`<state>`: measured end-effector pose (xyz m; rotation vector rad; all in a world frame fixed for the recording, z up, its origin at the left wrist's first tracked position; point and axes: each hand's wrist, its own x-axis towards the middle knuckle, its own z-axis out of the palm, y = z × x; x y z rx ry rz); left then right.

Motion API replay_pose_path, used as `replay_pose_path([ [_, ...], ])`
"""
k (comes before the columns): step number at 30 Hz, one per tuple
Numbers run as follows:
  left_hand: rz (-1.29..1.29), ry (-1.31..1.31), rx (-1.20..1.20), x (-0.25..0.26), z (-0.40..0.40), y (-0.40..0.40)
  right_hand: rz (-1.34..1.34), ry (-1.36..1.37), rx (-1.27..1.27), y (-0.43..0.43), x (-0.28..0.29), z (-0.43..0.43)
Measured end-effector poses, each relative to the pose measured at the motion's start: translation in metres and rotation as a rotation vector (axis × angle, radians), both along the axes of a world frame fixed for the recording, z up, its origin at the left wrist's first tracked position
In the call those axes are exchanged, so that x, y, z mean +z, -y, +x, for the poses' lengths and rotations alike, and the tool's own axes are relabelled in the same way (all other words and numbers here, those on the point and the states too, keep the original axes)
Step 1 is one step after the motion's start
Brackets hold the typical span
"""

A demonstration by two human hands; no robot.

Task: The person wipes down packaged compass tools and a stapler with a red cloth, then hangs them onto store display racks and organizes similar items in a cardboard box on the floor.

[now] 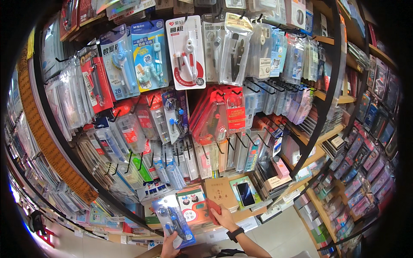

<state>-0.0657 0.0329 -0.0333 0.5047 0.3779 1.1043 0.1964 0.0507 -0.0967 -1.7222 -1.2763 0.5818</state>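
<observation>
Low in the picture my left hand grips the lower left edge of a blue and clear blister pack with a compass set inside. To its right, my right hand holds a flat red object, partly covered by my fingers; its kind is unclear. A dark band is on my right wrist. Between and beyond the hands lies a booklet with cartoon faces. Behind the right hand are a brown kraft notebook and a smartphone resting on a green-covered book.
Packaged compasses and rulers hang on hooks in front of me. A black metal rack post rises at the right. Stacked dark notebooks with a pink box stand beyond the phone. Pale floor tiles show at the lower right.
</observation>
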Motion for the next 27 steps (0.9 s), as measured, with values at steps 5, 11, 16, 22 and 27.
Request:
replay_pose_path([
  [5,0.095,-0.093,0.028,0.035,-0.015,0.024,0.321,-0.157,0.109,0.021,0.141,-0.041],
  [11,0.275,-0.298,-0.194,0.057,-0.022,0.045,0.727,0.109,0.309,0.057,0.229,-0.092],
  [16,0.506,-0.639,-0.184,0.055,-0.024,0.054,0.538,0.482,0.446,0.082,0.228,-0.112],
  [22,0.344,-0.774,-0.22,0.078,-0.031,0.094,0.559,0.39,0.492,0.102,0.221,-0.128],
  [27,0.459,-0.716,-0.056,0.052,-0.033,0.111,0.635,0.493,0.535,0.129,0.21,-0.138],
])
